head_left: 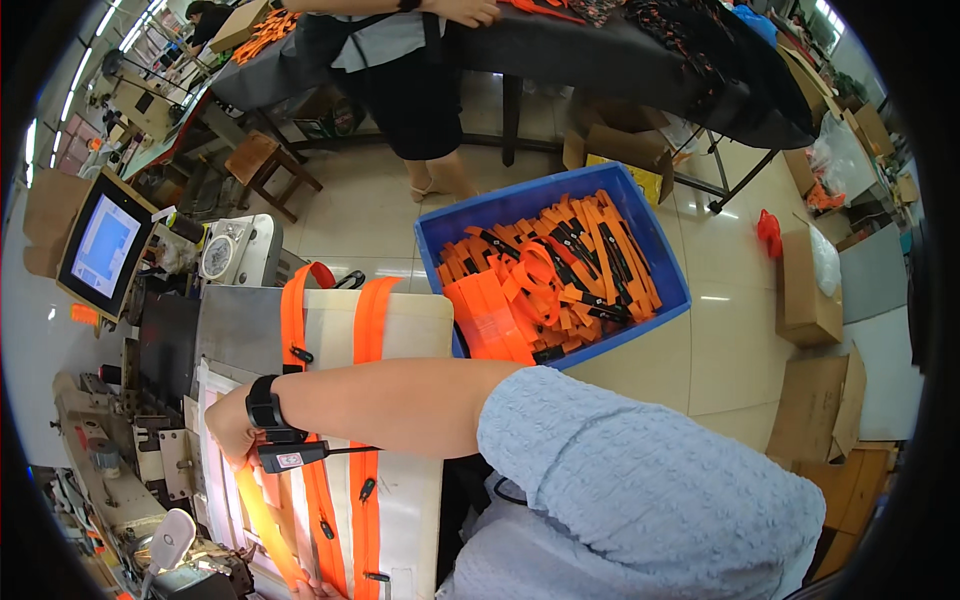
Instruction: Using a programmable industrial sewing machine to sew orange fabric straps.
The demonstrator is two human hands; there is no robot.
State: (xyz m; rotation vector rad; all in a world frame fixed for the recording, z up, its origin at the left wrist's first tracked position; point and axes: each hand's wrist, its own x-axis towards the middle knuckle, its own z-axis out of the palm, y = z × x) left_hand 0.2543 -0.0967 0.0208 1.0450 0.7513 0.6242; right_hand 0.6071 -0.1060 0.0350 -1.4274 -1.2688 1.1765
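Note:
My right hand [234, 428], with a black strap and small black device on its wrist, reaches across to the sewing machine bed. Its bent fingers grip the upper end of a bright orange strip [265, 522]. At the bottom edge, only the fingers of my left hand [316, 591] show, pinched at the strip's lower end. Beside the strip, two long orange zipper tapes [370, 325] [318, 490] with black sliders lie lengthwise over the pale work table [415, 335]. My right forearm covers their middle part.
Left stand a sewing machine [110, 470] and a lit control screen [102, 245]. A blue bin [668, 255] of orange and black straps sits on the floor beyond the table. Another person [405, 90] stands at a dark-covered table [560, 60]. Cardboard boxes [808, 300] line the right.

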